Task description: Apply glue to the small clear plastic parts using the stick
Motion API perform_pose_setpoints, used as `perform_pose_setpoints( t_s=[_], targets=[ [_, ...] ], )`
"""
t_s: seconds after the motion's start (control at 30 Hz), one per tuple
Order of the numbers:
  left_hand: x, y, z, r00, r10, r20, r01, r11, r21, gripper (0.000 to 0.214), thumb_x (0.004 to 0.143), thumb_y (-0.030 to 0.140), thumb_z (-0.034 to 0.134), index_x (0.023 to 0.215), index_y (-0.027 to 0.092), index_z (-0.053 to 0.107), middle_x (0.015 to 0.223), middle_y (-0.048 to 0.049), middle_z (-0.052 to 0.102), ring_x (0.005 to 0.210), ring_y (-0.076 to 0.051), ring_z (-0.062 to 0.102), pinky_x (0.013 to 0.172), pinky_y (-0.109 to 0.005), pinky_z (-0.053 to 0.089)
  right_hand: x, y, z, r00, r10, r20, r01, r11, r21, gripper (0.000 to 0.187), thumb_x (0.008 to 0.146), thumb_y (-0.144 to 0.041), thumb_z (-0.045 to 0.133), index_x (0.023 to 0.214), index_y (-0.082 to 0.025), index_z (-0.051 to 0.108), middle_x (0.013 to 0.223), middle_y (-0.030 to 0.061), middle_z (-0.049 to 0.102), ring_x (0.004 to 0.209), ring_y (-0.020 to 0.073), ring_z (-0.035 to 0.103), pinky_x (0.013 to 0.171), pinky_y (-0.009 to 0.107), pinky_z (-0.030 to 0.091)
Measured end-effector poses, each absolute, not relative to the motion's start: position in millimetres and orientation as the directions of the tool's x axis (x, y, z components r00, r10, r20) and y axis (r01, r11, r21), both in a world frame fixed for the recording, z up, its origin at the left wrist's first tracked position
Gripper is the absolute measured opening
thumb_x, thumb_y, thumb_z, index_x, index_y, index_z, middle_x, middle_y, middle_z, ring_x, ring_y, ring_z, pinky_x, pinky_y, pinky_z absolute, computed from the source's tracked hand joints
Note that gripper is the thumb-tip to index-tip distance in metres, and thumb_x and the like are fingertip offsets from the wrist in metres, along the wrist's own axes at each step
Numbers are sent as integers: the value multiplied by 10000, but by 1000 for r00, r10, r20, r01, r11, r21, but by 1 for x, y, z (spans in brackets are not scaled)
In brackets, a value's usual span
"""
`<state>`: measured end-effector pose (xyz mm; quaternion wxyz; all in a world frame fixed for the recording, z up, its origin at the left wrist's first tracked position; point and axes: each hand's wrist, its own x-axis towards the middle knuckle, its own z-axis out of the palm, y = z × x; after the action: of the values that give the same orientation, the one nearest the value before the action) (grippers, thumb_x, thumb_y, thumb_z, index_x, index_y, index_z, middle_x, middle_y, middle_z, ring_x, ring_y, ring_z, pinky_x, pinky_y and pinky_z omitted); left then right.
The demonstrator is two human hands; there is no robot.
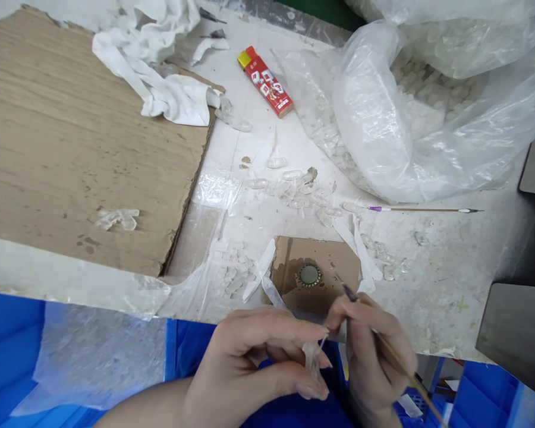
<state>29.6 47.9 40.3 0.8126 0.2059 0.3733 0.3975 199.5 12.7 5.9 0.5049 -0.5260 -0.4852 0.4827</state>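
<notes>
on the white bench [437, 297], left fingers [285, 333] pinch a clear piece [312, 359], right fingers [361, 315] a stick [395, 356].

Left hand [249, 362] pinches a clear plastic piece [312, 358]; right hand [374, 351] grips a wooden-handled tool [417, 380].

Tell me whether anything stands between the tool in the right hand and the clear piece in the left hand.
Nothing visible does: the thin tip of the wooden-handled tool in the right hand appears to reach the clear piece pinched in the left hand.
</notes>
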Motion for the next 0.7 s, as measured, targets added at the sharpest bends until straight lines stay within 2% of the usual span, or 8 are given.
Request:
perform_pose_setpoints(
  t_s=[0.1, 0.2, 0.33, 0.43, 0.53, 0.7],
  targets=[
    [29, 52, 43, 459, 774, -435, -526, 632, 569, 208, 882, 237, 862, 1064, 335, 874, 886, -16, 895, 703, -172, 855, 634, -93, 643, 200, 15, 8, -43, 996, -80, -88, -83, -993, 194, 1030, -260, 653, 1143, -340, 789, 907, 41, 719, 764, 182, 674, 621, 299, 539],
    [30, 52, 43, 452, 780, -433, -516, 625, 586, 213, 890, 238, 854, 1079, 334, 871, 849, -12, 892, 703, -163, 855, 652, -90, 642, 197, 17, 8, -59, 993, -105, -255, -117, -960, 176, 1013, -312, 683, 1126, -369, 806, 889, 26, 708, 702, 169, 640, 588, 293, 504],
    [28, 48, 41, 418, 823, -384, -448, 555, 701, 334, 903, 158, 832, 1144, 388, 844, 793, 18, 880, 670, -135, 847, 655, -93, 643, 195, 20, 4, -110, 991, -76, -369, -111, -923, 192, 977, -333, 736, 1138, -403, 814, 857, 5, 662, 643, 148, 564, 553, 286, 435],
    [23, 46, 39, 381, 868, -319, -303, 444, 843, 423, 878, 94, 838, 1186, 384, 830, 808, 6, 866, 646, -128, 831, 662, -119, 651, 194, 26, 5, -156, 984, -85, -405, -142, -903, 164, 930, -353, 789, 1084, -389, 833, 837, 5, 635, 635, 145, 543, 539, 280, 410],
    [18, 46, 36, 369, 900, -232, -165, 309, 936, 389, 896, 143, 832, 1233, 338, 817, 807, -22, 840, 636, -131, 806, 653, -133, 650, 194, 31, 10, -192, 974, -121, -408, -192, -893, 96, 910, -338, 805, 998, -343, 841, 802, 8, 617, 620, 146, 529, 519, 271, 395],
    [16, 49, 36, 399, 910, -113, -79, 156, 985, 286, 961, 231, 770, 1242, 271, 805, 785, -39, 817, 634, -135, 794, 653, -133, 647, 193, 31, 15, -175, 975, -138, -397, -198, -896, 43, 908, -345, 795, 911, -305, 811, 740, -1, 578, 599, 147, 486, 504, 264, 355]
  ],
)
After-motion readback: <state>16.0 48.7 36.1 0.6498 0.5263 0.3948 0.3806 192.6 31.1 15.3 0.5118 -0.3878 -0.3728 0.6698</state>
